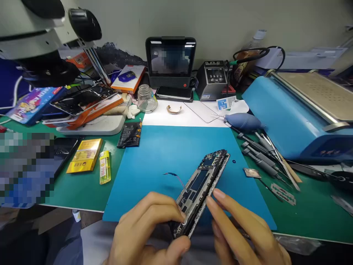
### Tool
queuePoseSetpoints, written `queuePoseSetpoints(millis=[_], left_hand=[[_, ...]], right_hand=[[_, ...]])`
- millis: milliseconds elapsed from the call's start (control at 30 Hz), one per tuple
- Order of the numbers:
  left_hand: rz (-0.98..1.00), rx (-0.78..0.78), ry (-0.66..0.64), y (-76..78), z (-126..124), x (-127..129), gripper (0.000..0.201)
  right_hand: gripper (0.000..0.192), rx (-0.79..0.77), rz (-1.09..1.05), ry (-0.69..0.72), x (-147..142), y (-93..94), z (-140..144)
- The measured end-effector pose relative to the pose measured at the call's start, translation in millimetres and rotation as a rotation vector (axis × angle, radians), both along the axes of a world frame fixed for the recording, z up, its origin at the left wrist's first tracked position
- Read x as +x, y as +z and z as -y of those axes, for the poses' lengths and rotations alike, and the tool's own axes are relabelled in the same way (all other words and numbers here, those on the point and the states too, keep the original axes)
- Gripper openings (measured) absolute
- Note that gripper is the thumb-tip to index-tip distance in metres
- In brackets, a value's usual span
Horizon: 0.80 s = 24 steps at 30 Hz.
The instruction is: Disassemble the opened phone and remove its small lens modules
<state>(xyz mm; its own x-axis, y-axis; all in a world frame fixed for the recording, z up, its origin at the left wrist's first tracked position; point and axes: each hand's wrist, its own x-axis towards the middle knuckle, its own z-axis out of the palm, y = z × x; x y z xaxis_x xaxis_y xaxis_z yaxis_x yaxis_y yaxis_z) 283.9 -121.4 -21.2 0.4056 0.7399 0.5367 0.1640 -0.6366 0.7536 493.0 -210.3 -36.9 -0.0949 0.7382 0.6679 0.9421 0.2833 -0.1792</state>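
Note:
An opened phone point(202, 186) with its back off shows its inner frame and circuit parts. It is held tilted on its edge above the blue work mat point(165, 154). My left hand point(143, 232) grips its near end, thumb underneath and fingers on top. My right hand point(242, 232) touches the phone's right edge with two outstretched fingertips. A thin loose flex cable point(175, 176) lies on the mat just left of the phone.
Several screwdrivers and tweezers point(261, 154), a blue air blower point(244, 122), a razor blade point(282, 193) and a small metal plate point(251, 173) lie at right. A blue machine point(298, 110) stands behind them. A battery point(129, 134), yellow box point(85, 154) and lighter point(104, 167) lie at left.

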Motion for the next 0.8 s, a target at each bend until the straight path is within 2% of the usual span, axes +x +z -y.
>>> queuePoseSetpoints(millis=[167,333,500,667,800], left_hand=[[0.009,-0.024,-0.002,-1.7,-6.1,0.3,0.021],[0.019,-0.112,0.042,-1.9,-6.1,0.2,0.017],[0.025,-0.180,0.093,-1.5,0.3,-0.1,0.012],[0.028,-0.288,0.083,-4.2,6.1,-4.7,0.004],[0.046,-0.301,0.113,-2.8,6.3,-2.8,0.008]], right_hand=[[0.056,0.058,0.040,0.133,8.2,-2.0,-16.1],[0.046,0.111,-0.005,0.174,7.3,-3.0,-27.1],[0.039,0.135,-0.008,0.144,8.6,-2.7,-26.9],[0.034,0.172,-0.018,0.090,8.4,-5.8,-25.7],[0.032,0.186,-0.048,0.101,9.5,-7.4,-26.0]])
